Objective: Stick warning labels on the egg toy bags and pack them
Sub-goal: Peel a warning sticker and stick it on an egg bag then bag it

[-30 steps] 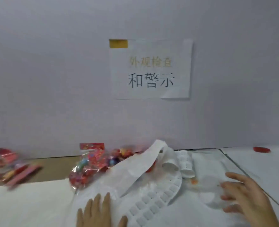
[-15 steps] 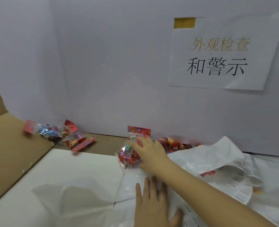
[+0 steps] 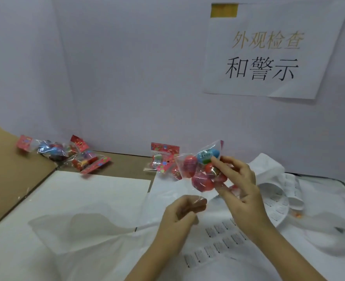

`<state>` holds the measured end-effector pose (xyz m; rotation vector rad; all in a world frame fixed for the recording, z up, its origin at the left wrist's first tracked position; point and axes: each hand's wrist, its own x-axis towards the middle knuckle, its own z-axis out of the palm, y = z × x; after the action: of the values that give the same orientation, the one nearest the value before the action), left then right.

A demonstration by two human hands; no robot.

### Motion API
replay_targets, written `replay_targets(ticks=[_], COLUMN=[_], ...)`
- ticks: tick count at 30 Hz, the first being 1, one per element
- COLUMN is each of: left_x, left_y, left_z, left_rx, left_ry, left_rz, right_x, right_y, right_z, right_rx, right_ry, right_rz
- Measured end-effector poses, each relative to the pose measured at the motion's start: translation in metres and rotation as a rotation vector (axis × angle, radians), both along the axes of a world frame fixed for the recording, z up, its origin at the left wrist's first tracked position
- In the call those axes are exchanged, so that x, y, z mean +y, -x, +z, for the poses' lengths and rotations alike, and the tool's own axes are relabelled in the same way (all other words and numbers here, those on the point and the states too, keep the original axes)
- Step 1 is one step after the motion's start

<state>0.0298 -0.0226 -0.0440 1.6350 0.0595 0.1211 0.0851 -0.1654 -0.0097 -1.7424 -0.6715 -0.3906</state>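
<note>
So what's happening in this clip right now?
A person's right hand holds a clear bag of egg toys up over the table. The left hand sits curled just below it, touching clear film; its grip is unclear. Label sheets lie beneath, and more toy bags wait by the back wall.

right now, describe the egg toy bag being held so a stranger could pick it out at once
Find the paper sign on the wall; below it, the right hand is raised over the white table. The egg bag in its grip is clear, a blue egg above red ones. It alone is lifted; the other bags lie by the wall.
</note>
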Motion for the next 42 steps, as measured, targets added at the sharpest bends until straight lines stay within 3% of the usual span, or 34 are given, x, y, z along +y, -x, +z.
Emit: replay_targets(ticks=[3,5,8,10,12,15,24,32,42], left_x=[-0.002,-0.003,-0.01,-0.019,-0.026,-0.03,-0.036,-0.04,-0.038], left_y=[0.001,0.004,0.011,0.014,0.017,0.021,0.024,0.023,0.023], left_z=[0.002,0.003,0.007,0.006,0.003,0.007,0.006,0.005,0.005], left_rx=[0.073,0.138,0.164,0.169,0.173,0.158,0.126,0.204,0.166], left_ry=[0.305,0.477,0.381,0.314,0.343,0.362,0.283,0.413,0.479], left_rz=[-0.084,-0.156,-0.22,-0.156,-0.103,-0.104,-0.056,0.082,0.093], right_x=[-0.034,-0.052,-0.059,-0.054,-0.047,-0.042,-0.042,-0.039,-0.041], right_y=[0.016,0.022,0.035,0.044,0.049,0.051,0.048,0.05,0.051], right_z=[0.002,0.002,-0.007,-0.02,-0.033,-0.041,-0.041,-0.04,-0.038], right_rx=[0.167,0.251,0.278,0.381,0.675,0.925,0.818,0.72,0.854], right_ry=[-0.072,0.054,0.166,-0.129,-0.449,-0.414,-0.448,-0.375,-0.306], right_rz=[0.12,0.213,0.158,0.001,-0.019,0.134,0.046,-0.04,0.069])
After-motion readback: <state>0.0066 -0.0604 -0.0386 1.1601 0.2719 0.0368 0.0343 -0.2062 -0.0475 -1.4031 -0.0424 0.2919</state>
